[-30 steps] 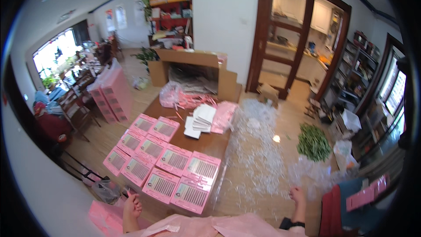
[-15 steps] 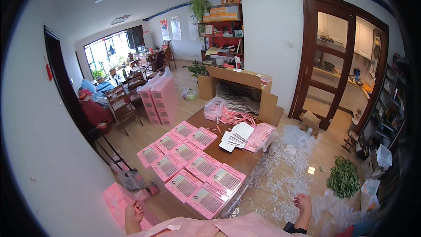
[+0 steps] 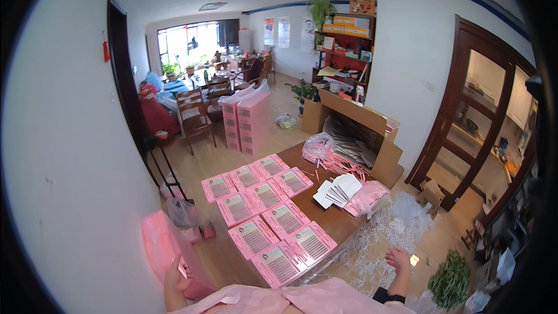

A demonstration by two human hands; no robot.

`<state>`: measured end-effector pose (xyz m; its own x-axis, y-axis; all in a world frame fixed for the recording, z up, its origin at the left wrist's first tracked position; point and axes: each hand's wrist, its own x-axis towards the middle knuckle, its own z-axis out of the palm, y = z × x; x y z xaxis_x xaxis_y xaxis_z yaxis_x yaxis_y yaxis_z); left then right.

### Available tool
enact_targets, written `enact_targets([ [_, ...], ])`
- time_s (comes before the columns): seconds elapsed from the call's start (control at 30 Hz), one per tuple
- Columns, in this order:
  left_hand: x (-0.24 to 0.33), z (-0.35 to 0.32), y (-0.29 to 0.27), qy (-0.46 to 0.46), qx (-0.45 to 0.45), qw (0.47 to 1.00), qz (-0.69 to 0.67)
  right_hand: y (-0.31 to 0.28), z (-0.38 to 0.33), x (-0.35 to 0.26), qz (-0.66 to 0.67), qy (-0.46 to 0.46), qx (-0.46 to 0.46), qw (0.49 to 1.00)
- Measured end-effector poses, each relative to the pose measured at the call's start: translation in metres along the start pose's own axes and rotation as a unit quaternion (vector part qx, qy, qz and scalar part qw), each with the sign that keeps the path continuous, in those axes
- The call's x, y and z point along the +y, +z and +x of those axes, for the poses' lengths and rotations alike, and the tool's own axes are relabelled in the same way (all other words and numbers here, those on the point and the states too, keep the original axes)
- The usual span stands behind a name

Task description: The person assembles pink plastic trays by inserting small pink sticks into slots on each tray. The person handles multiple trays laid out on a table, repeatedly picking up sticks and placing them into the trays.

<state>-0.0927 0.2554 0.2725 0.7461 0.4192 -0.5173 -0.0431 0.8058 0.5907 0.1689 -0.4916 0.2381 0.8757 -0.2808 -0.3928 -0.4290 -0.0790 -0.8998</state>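
Note:
My left hand (image 3: 176,275) is low at the left, resting against a pink plastic bag (image 3: 160,243) beside the table; its grip is too small to make out. My right hand (image 3: 399,258) is raised at the lower right above a heap of clear plastic shreds (image 3: 388,229) on the floor, fingers curled, with nothing seen in it. Between the hands stands a brown table (image 3: 325,227) with several flat pink trays (image 3: 273,218) in rows. Pink cloth (image 3: 290,301) lies across my lap.
On the table's far end are a stack of white cards (image 3: 340,189), a pink packet (image 3: 365,197) and a clear bag (image 3: 318,147). An open cardboard box (image 3: 372,134) stands behind. Pink crate stacks (image 3: 250,119), chairs, a seated person (image 3: 154,107) and a green bundle (image 3: 450,279) surround it.
The view has swung left and upward, bringing the left wall, the window end of the room and the seated person into sight. Both hands stay low near the table's front.

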Motion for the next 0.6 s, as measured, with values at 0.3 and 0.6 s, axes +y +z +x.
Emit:
enact_targets([
  [0.3, -0.118, -0.013, 0.196, 0.035, -0.253, 0.965, 0.063, 0.197, 0.058, -0.169, -0.110, -0.236, -0.339, 0.904],
  [0.6, -0.252, -0.037, 0.249, -0.007, -0.256, 0.961, 0.101, 0.276, -0.066, -0.114, -0.058, -0.079, -0.664, 0.741],
])
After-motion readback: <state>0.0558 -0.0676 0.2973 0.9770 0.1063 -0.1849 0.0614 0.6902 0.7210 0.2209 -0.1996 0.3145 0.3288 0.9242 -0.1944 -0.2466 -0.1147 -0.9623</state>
